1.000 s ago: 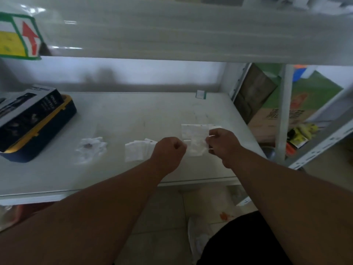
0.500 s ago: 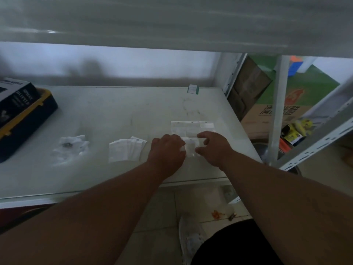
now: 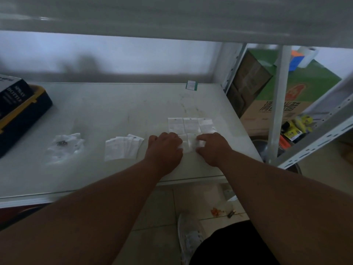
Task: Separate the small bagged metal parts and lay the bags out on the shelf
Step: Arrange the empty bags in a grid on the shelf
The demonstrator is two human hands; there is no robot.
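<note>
Both hands lowered since before, left hand (image 3: 165,148) and right hand (image 3: 214,148) flat, fingers spread pressing two bags (image 3: 189,143); three bags (image 3: 190,124) behind

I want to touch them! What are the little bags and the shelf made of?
The little bags look like thin clear plastic with a pale, slightly shiny face; faint print shows on them, though blur leaves paper labels possible. The shelf looks like a hard, smooth white board, painted or laminated, with a dull sheen and scuff marks. Its upright post seems painted metal.

Both arms bare, no sleeves or watch; black shorts (image 3: 229,245) and a whitish patterned shoe (image 3: 189,236) down below.
</note>
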